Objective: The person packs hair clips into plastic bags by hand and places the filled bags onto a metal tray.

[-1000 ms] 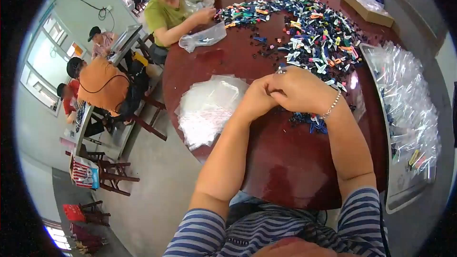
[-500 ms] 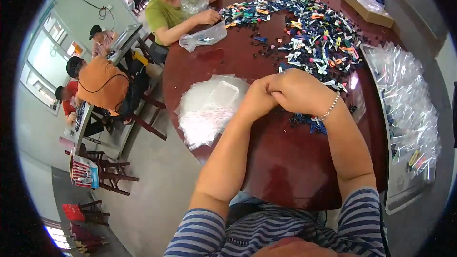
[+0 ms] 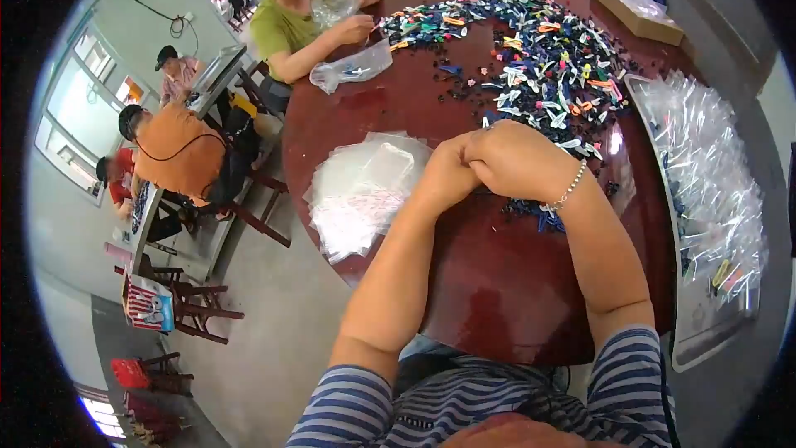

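Clips lie just beyond the curled fingers; cannot tell what they grasp.

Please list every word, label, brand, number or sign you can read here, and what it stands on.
No text is readable.
Striped shirt: pale marks, possibly lettering, too small.
Red-and-white striped package: printed design, no legible words.
Fanned clear plastic bags: reddish marks, too blurred to identify.
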